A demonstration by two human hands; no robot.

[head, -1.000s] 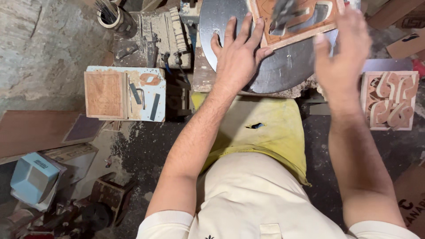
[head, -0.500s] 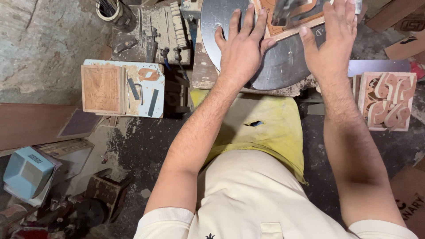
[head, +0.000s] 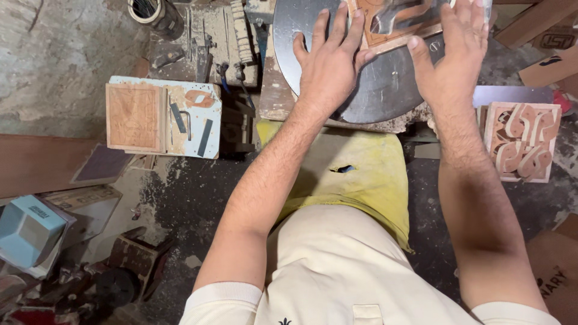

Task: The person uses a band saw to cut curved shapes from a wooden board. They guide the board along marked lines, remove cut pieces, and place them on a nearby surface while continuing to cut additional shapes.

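A thin wooden panel (head: 391, 21) with cut-out curved shapes lies on a round grey metal table (head: 385, 90) at the top of the view. My left hand (head: 331, 63) rests flat on the metal table, fingers spread, fingertips touching the panel's left edge. My right hand (head: 451, 51) presses flat on the panel's right part, thumb out toward the left hand. Both forearms reach forward over my yellow-covered lap (head: 355, 180).
A carved wooden block with curved letter-like shapes (head: 521, 147) stands at the right. At the left, a small board (head: 162, 117) holds a wooden square and metal bits. A blue box (head: 27, 229), wood scraps and tools lie on the dusty floor.
My right hand has come down from a raised, blurred position onto the panel. My left hand stays flat by the panel's left edge.
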